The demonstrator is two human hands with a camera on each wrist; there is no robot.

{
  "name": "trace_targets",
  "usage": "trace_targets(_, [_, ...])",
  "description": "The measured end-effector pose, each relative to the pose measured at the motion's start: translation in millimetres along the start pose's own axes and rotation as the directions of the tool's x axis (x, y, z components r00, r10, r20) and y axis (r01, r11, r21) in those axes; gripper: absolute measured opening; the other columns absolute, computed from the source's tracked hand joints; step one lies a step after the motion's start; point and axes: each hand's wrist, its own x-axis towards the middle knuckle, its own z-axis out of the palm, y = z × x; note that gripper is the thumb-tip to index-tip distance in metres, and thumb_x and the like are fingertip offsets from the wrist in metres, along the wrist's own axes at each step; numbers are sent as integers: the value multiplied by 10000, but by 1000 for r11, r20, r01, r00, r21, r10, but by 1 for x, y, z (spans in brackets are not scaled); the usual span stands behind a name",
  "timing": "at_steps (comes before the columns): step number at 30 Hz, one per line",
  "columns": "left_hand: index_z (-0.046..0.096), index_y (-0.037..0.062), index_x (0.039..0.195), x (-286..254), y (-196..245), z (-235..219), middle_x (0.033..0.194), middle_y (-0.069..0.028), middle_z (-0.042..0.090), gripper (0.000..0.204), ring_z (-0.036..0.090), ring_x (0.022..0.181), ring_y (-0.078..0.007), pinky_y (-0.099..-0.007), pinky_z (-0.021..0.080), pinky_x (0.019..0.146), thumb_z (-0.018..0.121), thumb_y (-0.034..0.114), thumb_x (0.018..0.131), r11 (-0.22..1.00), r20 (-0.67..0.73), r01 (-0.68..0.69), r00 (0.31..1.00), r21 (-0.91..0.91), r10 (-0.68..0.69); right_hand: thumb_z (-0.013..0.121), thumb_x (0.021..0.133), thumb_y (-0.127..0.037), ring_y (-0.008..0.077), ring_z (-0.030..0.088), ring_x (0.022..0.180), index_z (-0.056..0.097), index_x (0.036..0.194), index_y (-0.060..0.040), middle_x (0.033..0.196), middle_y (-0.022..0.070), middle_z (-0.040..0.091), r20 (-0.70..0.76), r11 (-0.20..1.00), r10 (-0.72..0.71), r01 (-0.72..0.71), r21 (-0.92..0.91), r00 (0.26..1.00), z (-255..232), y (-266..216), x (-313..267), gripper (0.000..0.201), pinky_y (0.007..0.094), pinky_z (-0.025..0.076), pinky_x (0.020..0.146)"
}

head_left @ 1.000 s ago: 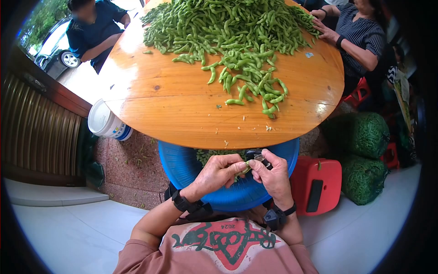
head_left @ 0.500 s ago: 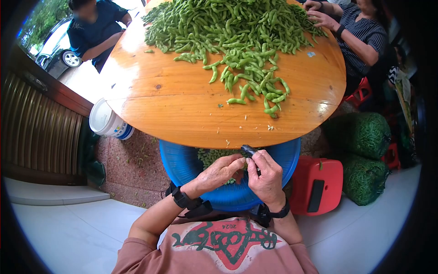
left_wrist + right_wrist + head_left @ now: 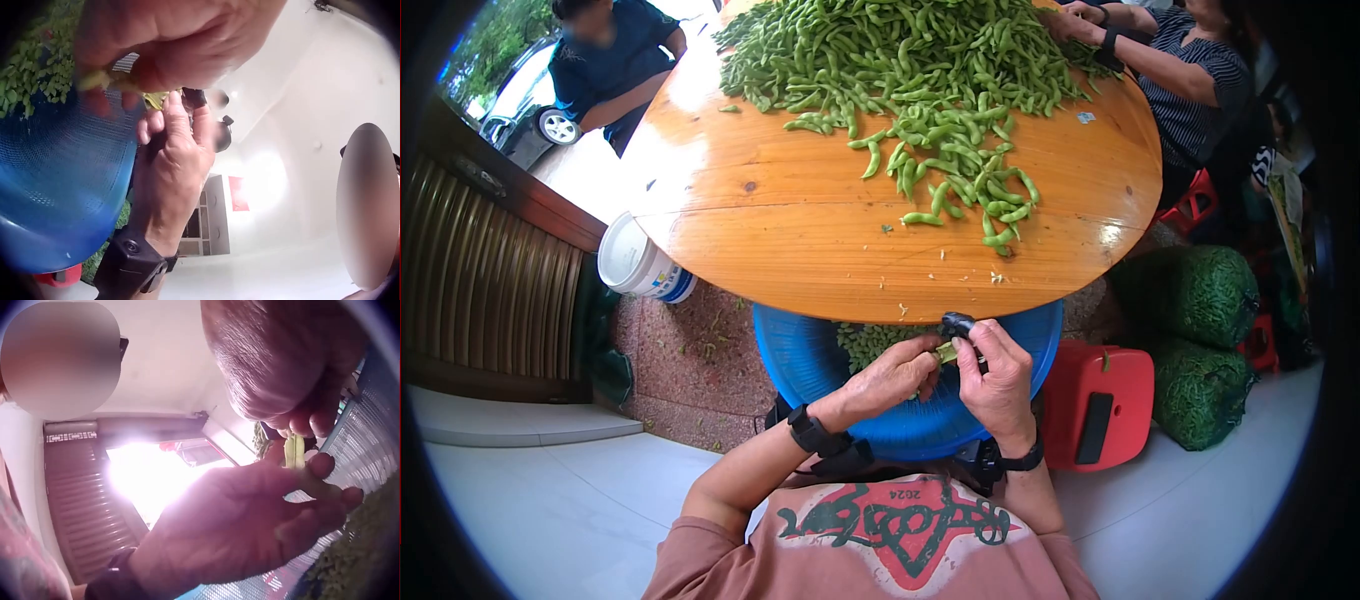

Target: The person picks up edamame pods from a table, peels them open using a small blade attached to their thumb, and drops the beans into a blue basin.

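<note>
Over the blue basin (image 3: 800, 370), the left hand (image 3: 890, 378) pinches a green pod (image 3: 947, 352); the right wrist view shows the pod (image 3: 294, 452) rising from the fingers of the left hand (image 3: 237, 519). Beside it the right hand (image 3: 998, 382) grips a small black tool (image 3: 957, 322), its thumb close to the pod's end. The left wrist view has the right hand (image 3: 178, 150) with fingertips at a split yellow-green pod piece (image 3: 154, 100). Shelled beans (image 3: 865, 345) lie in the basin. Unshelled pods (image 3: 900, 70) are heaped on the wooden table (image 3: 800, 230).
The table's near edge overhangs the basin. To the left stands a white bucket (image 3: 628, 255). At the right are a red stool (image 3: 1128, 400) and stuffed green net bags (image 3: 1200, 395). One person (image 3: 610, 70) sits across at left, another (image 3: 1190, 75) reaches into the heap at right.
The black tool has shifted slightly right, and the pod between the hands shows more than half a second ago. The person at right has moved both hands further into the heap.
</note>
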Motion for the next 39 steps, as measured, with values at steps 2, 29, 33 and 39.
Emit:
trace_targets(2, [546, -11, 1218, 3, 0, -8, 781, -17, 545, 328, 506, 722, -112, -263, 423, 674, 420, 209, 1011, 999, 43, 26, 999, 27, -27, 653, 840, 56, 357, 643, 779, 625, 995, 1, 865, 151, 621, -4, 999, 29, -29, 27, 1000, -1, 2, 0, 167, 399, 517, 662])
trace_targets(29, [689, 26, 977, 49, 104, -57, 935, -170, 642, 140, 644, 884, -359, -446, 514, 797, 660, 86, 854, 310, -77, -190, 729, 932, 680, 601, 950, -65, 203, 577, 566, 651, 986, 46, 699, 118, 612, -207, 825, 345, -400, -399, 916, -141, 57, -44, 126, 318, 436, 520])
trace_targets(33, [668, 43, 1029, 70, 101, -63, 898, -171, 601, 179, 616, 911, -381, -453, 498, 813, 632, 80, 858, 204, -60, -106, 741, 973, 669, 577, 925, -41, 375, 600, 671, 630, 943, 41, 773, 214, 614, -202, 861, 275, -334, -382, 940, -116, 32, -28, 100, 387, 478, 631])
trace_targets(39, [642, 32, 1031, 29, 98, -29, 800, -51, 589, 124, 608, 750, -198, -325, 496, 662, 622, 103, 931, 582, -114, -244, 853, 776, 509, 581, 946, -47, 61, 479, 574, 618, 979, 22, 687, 6, 516, 132, 763, 527, -536, 361, 839, -57, -10, -2, 85, 243, 396, 499])
